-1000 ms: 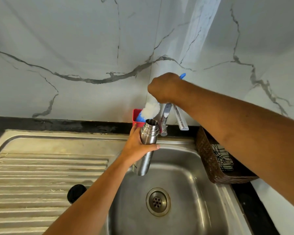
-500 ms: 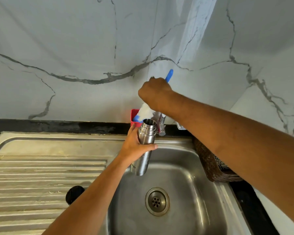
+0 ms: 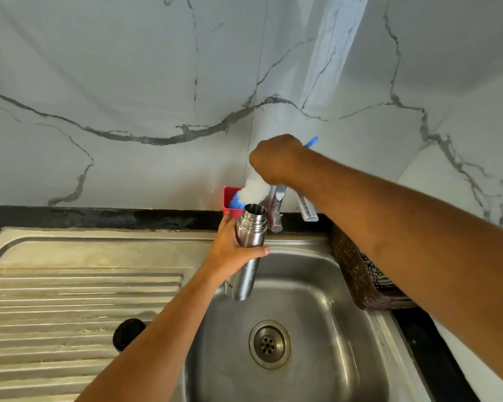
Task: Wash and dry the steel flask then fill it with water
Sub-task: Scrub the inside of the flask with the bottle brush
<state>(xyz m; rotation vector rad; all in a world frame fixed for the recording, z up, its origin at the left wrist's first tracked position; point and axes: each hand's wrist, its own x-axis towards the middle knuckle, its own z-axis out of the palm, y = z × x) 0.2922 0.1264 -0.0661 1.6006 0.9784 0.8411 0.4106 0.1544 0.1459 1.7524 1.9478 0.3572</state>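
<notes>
Over the steel sink basin [image 3: 317,285], the left hand [image 3: 230,252] is gripping the steel flask [image 3: 251,236] round its upper body, the thumb lying across the front and the other fingers wrapping behind it. The flask is standing almost upright in that grip, leaning a little, with its open mouth rising above the fingers and its base hanging below them, clear of the basin floor. Just above and behind that mouth, the right hand [image 3: 276,158] is closing as a fist round a bottle brush [image 3: 254,191]. The brush's blue handle end is sticking out on the far side of the fist, and its white bristle head is reaching down below the fingers to sit just beside the flask's rim; whether it is touching I cannot tell. Directly under the right fingers, a tap [image 3: 276,211] is hanging just beside the flask's neck. Behind the left fingertips, a red container [image 3: 229,195] is standing against the marble wall. Below the flask's base, the drain [image 3: 269,343] is showing. Well apart from the left fingers, a black round cap [image 3: 128,333] is lying on the ribbed drainboard [image 3: 70,300], and a wicker basket [image 3: 352,271] is sitting under the right forearm.
</notes>
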